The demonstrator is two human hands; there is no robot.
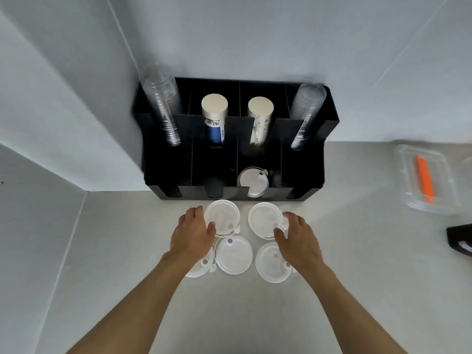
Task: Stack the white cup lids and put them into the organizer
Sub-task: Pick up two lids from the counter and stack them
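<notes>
Several white cup lids lie on the grey counter in front of the black organizer (301, 185). My left hand (191, 233) grips the far-left lid (222, 215) by its left rim, thumb on its near edge. My right hand (296, 238) grips the far-right lid (264, 217) by its right rim. Nearer me lie a middle lid (235, 255), a right lid (272, 264), and a left lid (198, 268) partly hidden under my left wrist. White lids (251, 181) sit in a front compartment of the organizer.
The organizer's back slots hold two stacks of clear cups (163, 108) (305, 116) and two stacks of paper cups (214, 116) (259, 118). A clear plastic box (431, 200) with an orange item stands at the right, a black object (461, 238) near the right edge. Walls close the left and back.
</notes>
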